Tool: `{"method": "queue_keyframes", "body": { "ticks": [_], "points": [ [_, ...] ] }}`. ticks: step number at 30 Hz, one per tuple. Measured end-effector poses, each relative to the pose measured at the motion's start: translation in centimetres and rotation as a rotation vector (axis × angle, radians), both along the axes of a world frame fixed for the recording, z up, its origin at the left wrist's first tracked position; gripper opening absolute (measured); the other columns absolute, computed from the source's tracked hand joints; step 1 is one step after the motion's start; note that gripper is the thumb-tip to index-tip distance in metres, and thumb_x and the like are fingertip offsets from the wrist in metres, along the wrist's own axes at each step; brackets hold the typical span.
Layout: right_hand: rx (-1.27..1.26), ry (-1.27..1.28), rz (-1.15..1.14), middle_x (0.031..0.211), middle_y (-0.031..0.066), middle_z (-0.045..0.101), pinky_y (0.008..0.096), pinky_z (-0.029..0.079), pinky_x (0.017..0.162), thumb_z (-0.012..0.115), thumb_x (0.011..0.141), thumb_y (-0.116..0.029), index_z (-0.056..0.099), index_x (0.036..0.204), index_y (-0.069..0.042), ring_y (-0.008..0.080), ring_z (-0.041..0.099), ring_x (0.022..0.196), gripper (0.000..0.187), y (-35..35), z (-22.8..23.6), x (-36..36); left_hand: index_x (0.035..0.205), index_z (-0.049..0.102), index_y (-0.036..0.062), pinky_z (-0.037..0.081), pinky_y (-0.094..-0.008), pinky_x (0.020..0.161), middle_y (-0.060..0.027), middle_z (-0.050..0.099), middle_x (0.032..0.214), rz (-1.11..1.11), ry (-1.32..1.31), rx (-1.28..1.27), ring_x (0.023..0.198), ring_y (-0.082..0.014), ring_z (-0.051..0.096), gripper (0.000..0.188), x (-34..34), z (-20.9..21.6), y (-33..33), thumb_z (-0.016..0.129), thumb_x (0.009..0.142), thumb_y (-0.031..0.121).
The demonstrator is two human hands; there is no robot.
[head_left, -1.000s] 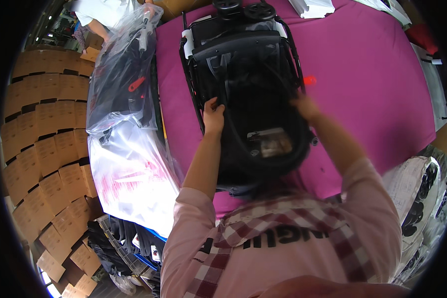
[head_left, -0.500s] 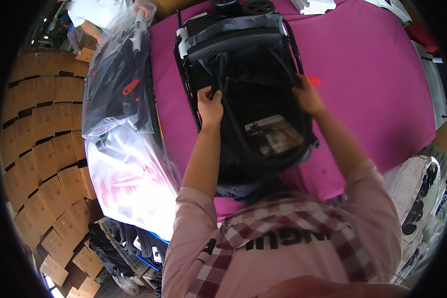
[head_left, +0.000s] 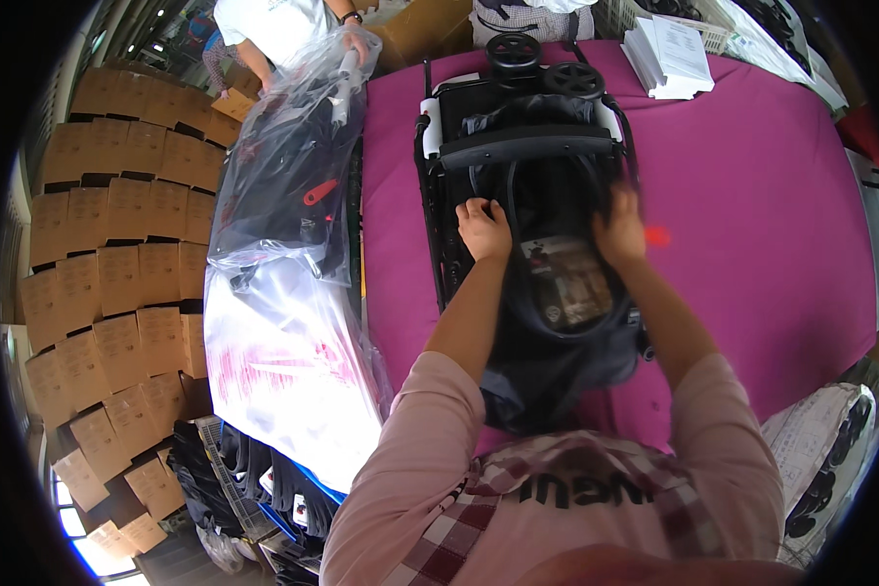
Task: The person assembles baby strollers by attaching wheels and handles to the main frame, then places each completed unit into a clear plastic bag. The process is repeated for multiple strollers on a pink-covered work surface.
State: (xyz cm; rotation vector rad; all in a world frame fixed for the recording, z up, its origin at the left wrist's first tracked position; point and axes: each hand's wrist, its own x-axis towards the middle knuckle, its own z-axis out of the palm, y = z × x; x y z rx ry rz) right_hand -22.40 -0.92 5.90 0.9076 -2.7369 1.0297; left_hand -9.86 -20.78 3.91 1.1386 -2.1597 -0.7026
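A folded black stroller [head_left: 557, 361] lies on the purple-covered table [head_left: 762, 215] in front of me, its dark wheels [head_left: 514, 55] at the far end. A clear packet with a printed brown picture card [head_left: 565, 281] rests on its black fabric. My left hand [head_left: 485, 231] is closed on the fabric along the stroller's left side, fingers curled. Along the right side lies my right hand [head_left: 623, 227], blurred, its fingers stretched away from me and the thumb apart. Just right of it shows a small red piece [head_left: 657, 236], also blurred.
Left of the stroller, clear plastic [head_left: 283, 220] covers another dark item, with white plastic bags [head_left: 283, 361] nearer me. A co-worker's hand [head_left: 364, 44] holds its far end. Stacked cardboard boxes [head_left: 117, 273] fill the left. White booklets [head_left: 666, 59] lie at the far right.
My view has shifted, so the scene sits further right and lower. Both hands lie closer to the picture card on the stroller. The right hand has come inward from the outer frame.
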Motion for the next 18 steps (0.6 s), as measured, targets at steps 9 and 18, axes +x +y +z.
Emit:
{"method": "queue_keyframes", "body": {
  "ticks": [9, 18],
  "points": [
    [-0.006, 0.050, 0.064, 0.142, 0.0189, 0.035, 0.0479, 0.034, 0.103, 0.064, 0.080, -0.015, 0.045, 0.132, -0.007, 0.0407, 0.037, 0.126, 0.056, 4.6, 2.4, 2.4, 0.143, 0.014, -0.0059, 0.031, -0.0447, 0.108, -0.0312, 0.022, 0.143, -0.170, 0.058, 0.176, 0.131, -0.0455, 0.030, 0.090, 11.2, 1.1, 7.0, 0.069, 0.077, 0.022],
    [-0.277, -0.113, -0.015, 0.141, 0.0262, 0.033, 0.0445, 0.031, 0.107, 0.061, 0.078, -0.011, 0.026, 0.142, 0.001, 0.0408, 0.034, 0.131, 0.074, 9.0, -0.3, 10.0, 0.142, 0.013, -0.0095, 0.024, -0.0445, 0.113, -0.0321, 0.015, 0.146, -0.113, 0.121, 0.225, 0.136, -0.0454, 0.021, 0.096, 11.4, 1.1, 9.9, 0.073, 0.073, 0.020]
  ]
}}
